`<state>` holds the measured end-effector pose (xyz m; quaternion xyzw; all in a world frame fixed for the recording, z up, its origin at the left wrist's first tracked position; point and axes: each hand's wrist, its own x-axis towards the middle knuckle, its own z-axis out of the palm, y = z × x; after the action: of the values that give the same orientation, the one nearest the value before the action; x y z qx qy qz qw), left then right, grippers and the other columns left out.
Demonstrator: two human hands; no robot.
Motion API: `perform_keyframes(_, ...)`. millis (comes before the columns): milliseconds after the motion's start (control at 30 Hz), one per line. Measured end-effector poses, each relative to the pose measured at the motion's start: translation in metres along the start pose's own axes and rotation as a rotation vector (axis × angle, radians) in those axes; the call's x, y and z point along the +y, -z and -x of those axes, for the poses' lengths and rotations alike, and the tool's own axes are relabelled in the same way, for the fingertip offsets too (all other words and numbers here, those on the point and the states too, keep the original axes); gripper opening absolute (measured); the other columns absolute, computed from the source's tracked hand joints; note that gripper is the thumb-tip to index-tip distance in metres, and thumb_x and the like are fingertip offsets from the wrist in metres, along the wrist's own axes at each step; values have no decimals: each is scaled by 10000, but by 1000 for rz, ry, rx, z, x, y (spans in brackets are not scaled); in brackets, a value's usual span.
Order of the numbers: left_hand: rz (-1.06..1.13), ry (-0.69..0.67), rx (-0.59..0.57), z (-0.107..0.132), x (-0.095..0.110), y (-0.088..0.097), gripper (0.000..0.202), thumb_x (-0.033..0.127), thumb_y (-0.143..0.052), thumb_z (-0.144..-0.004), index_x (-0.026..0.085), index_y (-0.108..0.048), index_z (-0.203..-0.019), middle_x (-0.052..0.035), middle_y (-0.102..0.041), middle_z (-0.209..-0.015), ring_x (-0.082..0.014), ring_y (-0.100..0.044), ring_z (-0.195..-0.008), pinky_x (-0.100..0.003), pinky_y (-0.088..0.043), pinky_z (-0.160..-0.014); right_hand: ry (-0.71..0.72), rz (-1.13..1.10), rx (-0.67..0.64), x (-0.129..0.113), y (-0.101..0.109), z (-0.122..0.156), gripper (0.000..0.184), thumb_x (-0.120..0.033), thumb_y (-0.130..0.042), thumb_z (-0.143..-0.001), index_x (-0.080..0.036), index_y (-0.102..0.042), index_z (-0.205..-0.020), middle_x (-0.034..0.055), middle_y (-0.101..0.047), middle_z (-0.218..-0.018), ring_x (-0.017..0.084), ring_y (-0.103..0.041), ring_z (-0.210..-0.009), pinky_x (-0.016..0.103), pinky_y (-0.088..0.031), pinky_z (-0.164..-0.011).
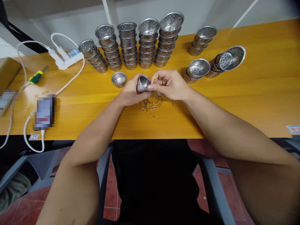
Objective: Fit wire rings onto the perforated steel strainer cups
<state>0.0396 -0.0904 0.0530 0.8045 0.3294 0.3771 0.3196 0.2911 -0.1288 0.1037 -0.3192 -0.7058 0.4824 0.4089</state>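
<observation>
My left hand [130,92] is wrapped round a small perforated metal cup [142,83], tilted with its mouth toward my right hand. At the cup's rim, my right hand [165,83] is closed in a pinch on a thin wire, of which only a little shows beside the fingers. Its thumb touches or nearly touches the rim. Below both hands lies a loose tangle of curved metal wires [153,104] on the wooden table [173,125]. One short perforated cup [119,80] stands alone just left of my left hand.
Several stacks of perforated cups [127,42] line the table's back. More stacks stand at right, including a short one [198,68] and a leaning one [234,59]. At left are a power strip [70,58], a green-yellow screwdriver [37,77], a phone [44,112] and white cables.
</observation>
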Motion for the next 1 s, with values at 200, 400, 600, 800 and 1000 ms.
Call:
perform_keyframes(200,30,-6,-3,0,-2,-2,714,518,-1108,-865,252,-728,-1408,-91,-833,-1310,-380,-835,-1338,-617,-692,-1262,-6,7,4,4,2,1,708,-915,-1106,-826,-307,-775,-971,-14,-626,-715,195,-533,-606,368,-446,-539)
perform_keyframes(400,21,-9,42,-3,-10,-3,776,559,-1072,-929,256,-690,-1533,-127,-815,-1424,-389,-831,-1371,-632,-695,-1271,93,73,151,15,3,-2,872,-1008,-1071,-777,-331,-809,-1260,42,-721,-999,221,-597,-753,405,-556,-653)
perform_keyframes(600,12,10,95,-7,-17,0,820,662,-1059,-963,280,-674,-1579,-139,-805,-1443,-415,-814,-1432,-677,-681,-1299,178,250,232,16,4,0,763,-987,-977,-926,-332,-850,-1295,107,-775,-1274,289,-732,-969,499,-709,-878)
perform_keyframes(800,5,8,127,-9,-16,0,863,715,-1055,-964,260,-671,-1589,-139,-811,-1421,-421,-811,-1455,-682,-657,-1352,265,310,183,10,7,5,633,-915,-947,-1023,-305,-898,-1187,156,-830,-1341,368,-800,-1225,535,-752,-1037)
perform_keyframes(1000,-48,-62,143,-11,-32,2,919,821,-1018,-962,274,-661,-1608,-139,-815,-1460,-409,-824,-1450,-654,-671,-1348,281,397,106,15,9,4,675,-980,-852,-1036,-356,-932,-1281,143,-840,-1524,463,-796,-1425,733,-708,-1249)
